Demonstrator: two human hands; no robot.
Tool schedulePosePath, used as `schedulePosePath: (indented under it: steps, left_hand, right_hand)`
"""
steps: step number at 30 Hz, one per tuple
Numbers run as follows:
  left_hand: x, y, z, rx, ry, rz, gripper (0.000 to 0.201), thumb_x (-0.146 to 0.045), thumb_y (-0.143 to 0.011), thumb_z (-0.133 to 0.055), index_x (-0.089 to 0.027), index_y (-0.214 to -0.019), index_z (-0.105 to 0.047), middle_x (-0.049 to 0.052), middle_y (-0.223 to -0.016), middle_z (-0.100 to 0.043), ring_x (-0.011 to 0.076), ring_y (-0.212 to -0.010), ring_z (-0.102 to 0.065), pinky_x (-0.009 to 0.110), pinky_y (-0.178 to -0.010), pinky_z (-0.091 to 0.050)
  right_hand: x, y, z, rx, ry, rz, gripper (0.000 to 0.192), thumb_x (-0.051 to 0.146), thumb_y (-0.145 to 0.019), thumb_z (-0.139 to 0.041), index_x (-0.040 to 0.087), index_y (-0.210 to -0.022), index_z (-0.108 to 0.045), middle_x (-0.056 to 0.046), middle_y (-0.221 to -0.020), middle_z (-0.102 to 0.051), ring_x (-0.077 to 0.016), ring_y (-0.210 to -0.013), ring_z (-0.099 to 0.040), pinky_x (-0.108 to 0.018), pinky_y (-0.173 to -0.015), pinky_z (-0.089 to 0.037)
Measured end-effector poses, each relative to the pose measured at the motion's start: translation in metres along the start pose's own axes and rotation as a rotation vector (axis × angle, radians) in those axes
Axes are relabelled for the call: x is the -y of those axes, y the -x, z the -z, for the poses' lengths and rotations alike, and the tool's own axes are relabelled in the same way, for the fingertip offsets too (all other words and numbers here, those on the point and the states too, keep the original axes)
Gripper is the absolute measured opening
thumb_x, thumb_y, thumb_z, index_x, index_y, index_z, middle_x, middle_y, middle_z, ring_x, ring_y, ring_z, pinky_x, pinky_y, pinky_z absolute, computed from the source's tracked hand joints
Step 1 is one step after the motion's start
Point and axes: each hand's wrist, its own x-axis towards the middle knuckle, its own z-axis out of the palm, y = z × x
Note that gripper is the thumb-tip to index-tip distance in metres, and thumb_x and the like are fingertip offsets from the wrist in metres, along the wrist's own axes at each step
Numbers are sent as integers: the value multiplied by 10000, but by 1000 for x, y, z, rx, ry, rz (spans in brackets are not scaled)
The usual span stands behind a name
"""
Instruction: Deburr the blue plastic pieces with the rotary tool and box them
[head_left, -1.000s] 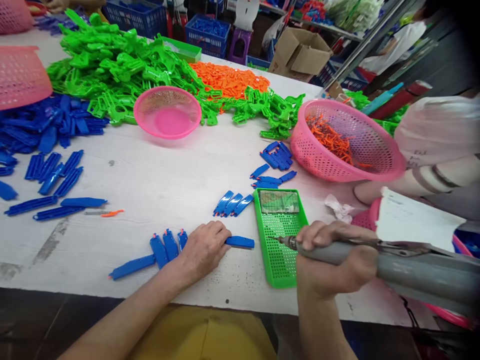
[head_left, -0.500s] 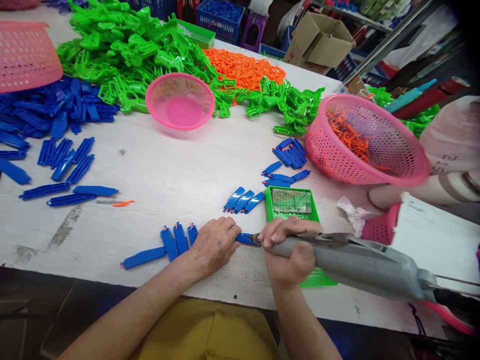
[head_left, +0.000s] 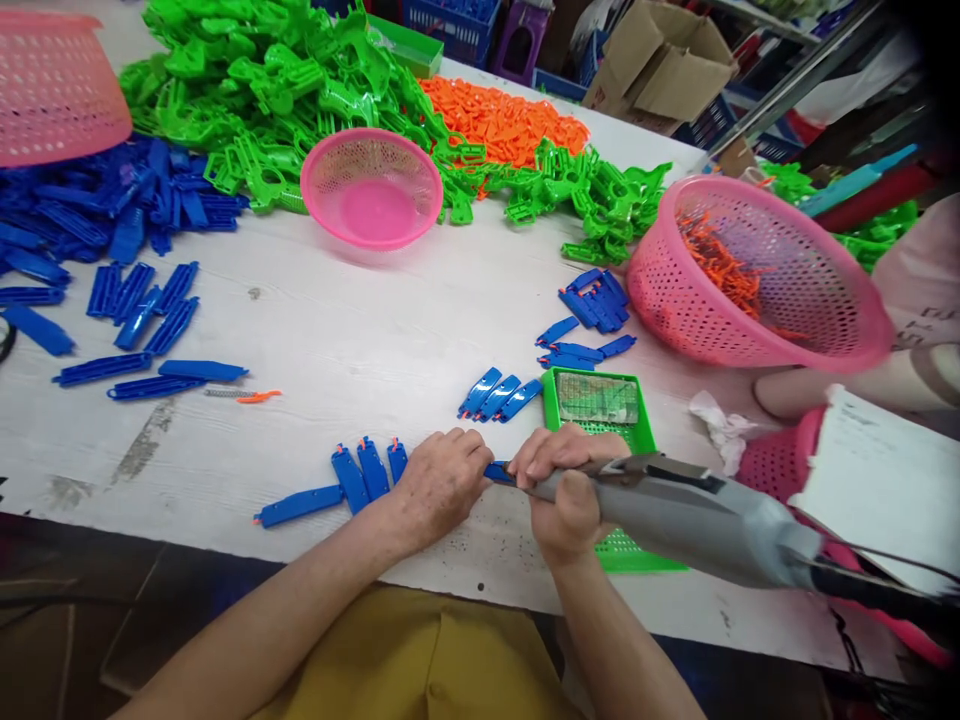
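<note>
My left hand (head_left: 442,485) is closed over a blue plastic part (head_left: 498,472), pressing it near the table; most of the part is hidden under the fingers. Wrapped round a grey power screwdriver (head_left: 679,510) is my right hand (head_left: 564,490), and the tool's tip meets the exposed end of that part. Left of my left hand lie several blue plastic pieces (head_left: 347,478) with small orange tips. Beyond the hands, three glossy blue pieces (head_left: 499,398) lie side by side. A green tray (head_left: 552,400) sits partly behind my right hand.
Heaps of green plastic parts (head_left: 247,80), orange parts (head_left: 510,120) and blue parts (head_left: 90,200) cover the back and left. A pink bowl (head_left: 371,240) stands mid-table; a pink basket (head_left: 667,290) with orange pieces is at right. A spring with an orange piece (head_left: 259,396) lies left.
The whole view has shifted slightly. The screwdriver's rear end has swung a little toward me, while its tip stays at the blue part. Both hands keep their grip.
</note>
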Motion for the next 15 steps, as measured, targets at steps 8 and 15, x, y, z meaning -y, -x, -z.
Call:
schedulePosePath:
  steps: [8, 15]
  left_hand:
    - [6, 4, 9, 30, -104, -43, 65, -171, -921, -695, -179, -968, -651, 61, -985, -673, 249, -956, -632, 377, -779, -500]
    - [40, 19, 57, 47, -125, -25, 195, -173, -901, -650, -204, -1093, -643, 79, -1214, -674, 280, -1123, -601, 440, -898, -499]
  right_hand:
    - [10, -7, 7, -92, -53, -59, 153, 369, -886, -616, 233, -857, -553, 81, -604, -521, -96, -421, -486, -259, -419, -439]
    - [40, -27, 61, -149, -80, 76, 155, 361, -864, -602, 210, -855, -636, 55, -593, -567, -116, -408, -510, -271, -392, -435]
